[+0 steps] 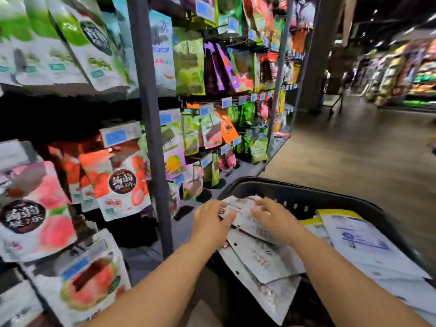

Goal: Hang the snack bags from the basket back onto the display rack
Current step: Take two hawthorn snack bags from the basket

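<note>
Two bare forearms reach fwd over the near side of the black plastic basket (pixel 306 192). In the basket's near-left part lies a slumped stack of flat grey-white snack bags (pixel 259 260) w/ small punched hang holes & speckled print, overlapping each other.

On top of that stack, toward the basket's middle, sits one more pale grey snack bag (pixel 245 219), tilted, w/ both hands on it. The left hand (pixel 210 223) holds its left edge, fingers curled onto the bag. The right hand (pixel 276 217) lies on the bag's right side, fingers spread & only loosely bent, resting on top rather than closed round it. Bit of blur here, so can't tell where the thumbs are.

In the basket's right part is a fan of white bags with yellow top strips and blue print (pixel 354 237), clear of both hands.

Just left of the basket stands the dark metal display rack (pixel 153 138), its upright post near the left hand. Left of the basket & higher up hang red-and-white strawberry bags (pixel 122 182) and pink peach bags (pixel 40 208), w/ green-and-white bags (pixel 77 43) higher still. Beyond the basket the rack runs on w/ purple packs (pixel 219 67) & orange packs (pixel 227 128).

Right of & beyond the basket is brown wood-look floor (pixel 354 149). Far past it are blurred lit shelves (pixel 412 74).
</note>
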Demonstrator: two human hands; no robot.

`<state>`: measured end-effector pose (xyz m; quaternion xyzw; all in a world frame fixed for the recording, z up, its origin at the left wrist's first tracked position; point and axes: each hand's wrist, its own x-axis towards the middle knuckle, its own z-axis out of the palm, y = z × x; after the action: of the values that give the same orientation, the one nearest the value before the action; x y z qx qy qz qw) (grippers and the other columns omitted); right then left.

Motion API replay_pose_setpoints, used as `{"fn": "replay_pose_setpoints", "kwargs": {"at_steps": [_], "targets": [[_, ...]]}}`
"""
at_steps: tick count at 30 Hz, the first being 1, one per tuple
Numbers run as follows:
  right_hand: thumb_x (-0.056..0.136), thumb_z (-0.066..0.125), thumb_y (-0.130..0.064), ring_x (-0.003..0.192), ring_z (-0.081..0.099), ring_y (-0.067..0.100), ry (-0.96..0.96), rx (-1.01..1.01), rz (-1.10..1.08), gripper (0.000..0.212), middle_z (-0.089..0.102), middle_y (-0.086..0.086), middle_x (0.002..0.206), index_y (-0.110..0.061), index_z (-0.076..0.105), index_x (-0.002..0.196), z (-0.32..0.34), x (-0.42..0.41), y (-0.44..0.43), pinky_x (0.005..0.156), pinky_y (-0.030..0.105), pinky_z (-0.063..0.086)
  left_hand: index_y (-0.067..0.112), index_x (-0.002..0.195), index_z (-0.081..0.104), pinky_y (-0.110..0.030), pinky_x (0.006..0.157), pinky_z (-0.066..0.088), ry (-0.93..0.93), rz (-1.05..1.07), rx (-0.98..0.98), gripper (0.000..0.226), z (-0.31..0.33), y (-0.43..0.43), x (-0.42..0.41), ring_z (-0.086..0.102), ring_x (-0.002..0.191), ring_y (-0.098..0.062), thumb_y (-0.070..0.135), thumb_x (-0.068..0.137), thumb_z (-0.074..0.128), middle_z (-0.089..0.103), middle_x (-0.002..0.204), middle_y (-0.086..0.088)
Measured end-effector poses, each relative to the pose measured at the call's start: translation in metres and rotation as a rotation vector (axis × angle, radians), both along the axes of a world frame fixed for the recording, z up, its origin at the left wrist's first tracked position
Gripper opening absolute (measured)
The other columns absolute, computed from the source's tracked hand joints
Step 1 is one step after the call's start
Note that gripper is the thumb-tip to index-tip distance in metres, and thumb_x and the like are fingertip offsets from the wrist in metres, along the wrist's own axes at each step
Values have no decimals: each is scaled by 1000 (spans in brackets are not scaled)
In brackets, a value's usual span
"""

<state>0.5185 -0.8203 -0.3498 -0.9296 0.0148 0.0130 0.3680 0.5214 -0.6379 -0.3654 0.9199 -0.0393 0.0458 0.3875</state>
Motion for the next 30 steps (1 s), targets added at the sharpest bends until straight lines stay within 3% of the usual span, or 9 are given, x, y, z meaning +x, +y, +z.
{"fn": "replay_pose_setpoints", "kwargs": {"at_steps": [3, 8, 12, 16, 20, 23, 26, 27, 30], "targets": [[93, 58, -51, 126, 45, 7, 74, -13, 150, 52, 44, -10, 144, -30, 47, 140, -12, -9, -14, 96, 22, 34, 23, 129, 55, -37, 107, 36, -63, 15, -6, 36, -10, -4, 8, 40, 132, -24, 40, 97, 56, 51, 137, 2], [80, 72, -56, 128, 36, 1, 116, -55, 300, 69, 34, -26, 139, -46, 40, 141, -25, -15, -38, 104, 21, 30, 24, 129, 57, -42, 109, 37, -46, 20, -41, 31, -16, -2, 9, 41, 134, -23, 30, 98, 56, 52, 136, 3], [81, 70, -58, 131, 30, -1, 76, -28, 308, 64, 30, -31, 142, -53, 42, 138, -37, -20, -47, 115, 29, 28, 21, 128, 59, -35, 108, 37, -41, 39, -5, 31, -19, -3, 7, 45, 128, -20, 30, 99, 55, 54, 133, 3], [84, 68, -55, 137, 36, 1, -18, -14, 307, 54, 38, -27, 148, -51, 50, 134, -40, -23, -52, 117, 33, 32, 21, 127, 60, -32, 105, 36, -24, 47, -32, 30, -18, -2, 3, 44, 128, -19, 30, 99, 55, 54, 133, 3], [97, 54, -46, 131, 46, -1, -210, -145, 283, 32, 53, -22, 140, -45, 61, 127, -42, -26, -51, 112, 26, 34, 22, 128, 59, -30, 102, 36, -33, 56, -69, 30, -13, -3, -2, 45, 126, -18, 30, 100, 54, 52, 133, 4], [99, 51, -43, 124, 52, -1, -277, -223, 277, 30, 59, -20, 134, -40, 65, 125, -40, -27, -49, 102, 15, 35, 26, 127, 58, -24, 91, 40, -16, 44, -116, 29, -12, -3, -5, 47, 119, -16, 33, 100, 54, 50, 133, 5], [96, 58, -40, 116, 51, -8, -279, -223, 292, 28, 60, -22, 131, -38, 68, 122, -40, -28, -50, 94, 7, 33, 29, 128, 57, -13, 61, 41, 17, 35, -151, 29, -9, -3, -7, 49, 107, -13, 35, 100, 53, 47, 132, 6], [95, 60, -39, 114, 49, -10, -281, -208, 296, 27, 60, -22, 130, -39, 68, 121, -41, -28, -50, 94, 6, 33, 29, 128, 57, -13, 61, 40, 14, 32, -154, 28, -9, -3, -8, 49, 107, -13, 35, 100, 52, 47, 133, 5], [96, 60, -36, 117, 53, -4, -285, -155, 252, 27, 62, -22, 128, -36, 68, 122, -46, -27, -53, 101, 16, 39, 26, 131, 55, -21, 87, 39, -18, 40, -180, 31, -8, -3, -9, 47, 119, -15, 33, 100, 53, 45, 140, 3]]}}
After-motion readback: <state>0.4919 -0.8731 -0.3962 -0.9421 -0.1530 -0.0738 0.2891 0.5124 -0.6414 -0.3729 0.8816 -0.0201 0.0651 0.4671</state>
